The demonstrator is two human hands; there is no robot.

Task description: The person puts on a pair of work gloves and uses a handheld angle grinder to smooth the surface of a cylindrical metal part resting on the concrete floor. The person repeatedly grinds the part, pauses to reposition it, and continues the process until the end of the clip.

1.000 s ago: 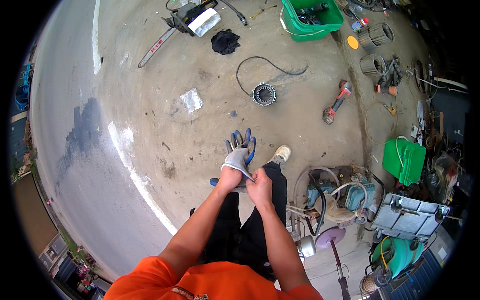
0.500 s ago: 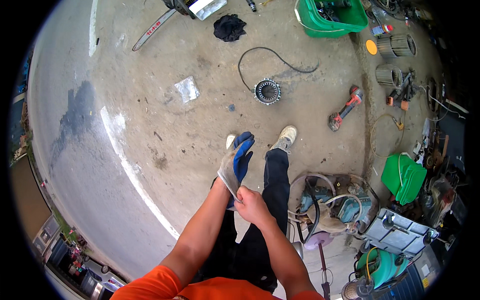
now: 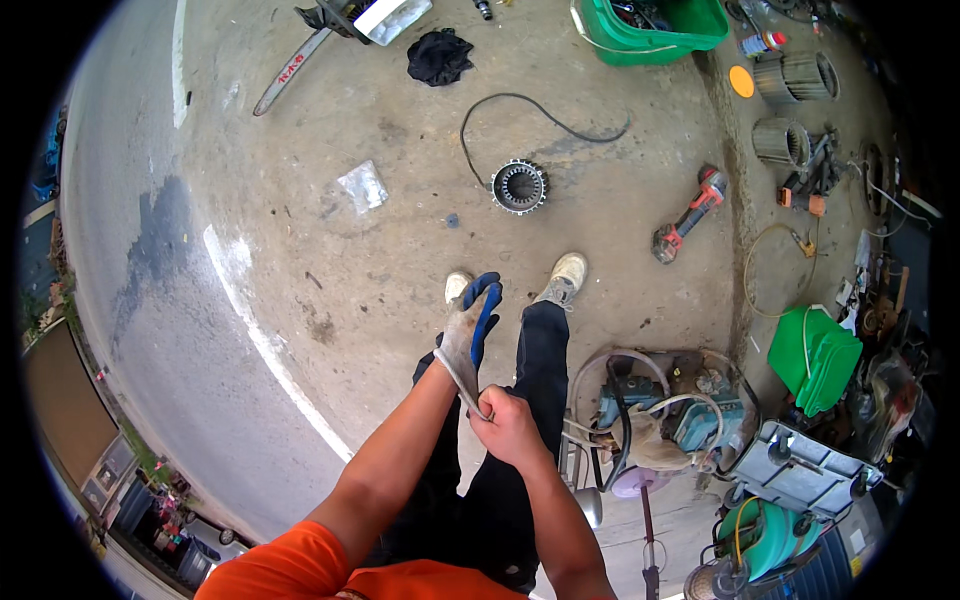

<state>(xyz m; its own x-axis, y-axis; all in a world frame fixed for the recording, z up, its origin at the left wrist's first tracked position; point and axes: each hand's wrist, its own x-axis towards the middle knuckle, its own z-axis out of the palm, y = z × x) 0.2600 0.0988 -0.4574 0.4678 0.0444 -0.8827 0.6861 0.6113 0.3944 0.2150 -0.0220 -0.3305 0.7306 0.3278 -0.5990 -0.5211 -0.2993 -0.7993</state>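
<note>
My left hand [image 3: 468, 325] is inside a grey work glove with a blue coating, its fingers stretched out and slightly bent, holding nothing. My bare right hand [image 3: 503, 425] is closed on the glove's pale cuff [image 3: 449, 364] at my left wrist, pulling it taut. Beyond my feet, a toothed metal ring part [image 3: 519, 186] lies on the concrete with a black cable [image 3: 575, 135] beside it. A red and black cordless power tool [image 3: 690, 215] lies to the right, and a small clear plastic bag [image 3: 363, 185] to the left of the ring.
A chainsaw [image 3: 285, 80], black cloth [image 3: 438, 57] and green bucket [image 3: 648, 50] lie at the top. Along the right are metal cylinders [image 3: 780, 142], a green container [image 3: 820, 365], hosed machinery [image 3: 700, 425] and an upturned trolley [image 3: 800, 465]. A painted road line [image 3: 265, 345] runs on the left.
My gloved left hand has drawn closer to me and turned, its spread fingers coming nearer together. My right hand has moved down slightly with the cuff.
</note>
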